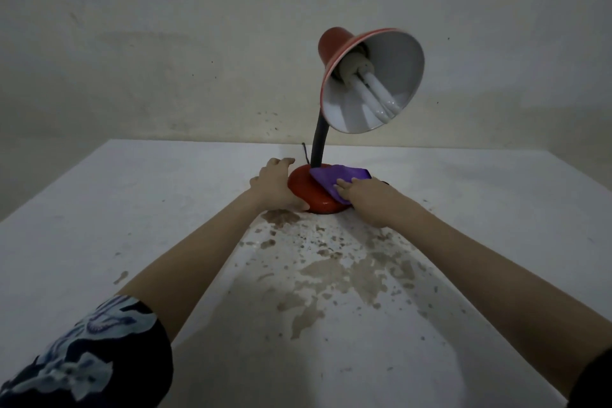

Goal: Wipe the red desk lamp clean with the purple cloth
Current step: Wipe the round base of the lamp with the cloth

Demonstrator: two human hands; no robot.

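The red desk lamp stands near the far edge of a white table. Its round red base carries a black bendable neck, and the red shade tilts toward me, showing a white inside and a white bulb. My left hand wraps the left side of the base, thumb at the front rim. My right hand presses the purple cloth onto the top right of the base, fingers flat on it. The cloth hides part of the base.
Brown stains and worn patches spread over the table in front of the lamp. A dark cord sticks up behind the base. A plain, marked wall rises right behind the table's far edge.
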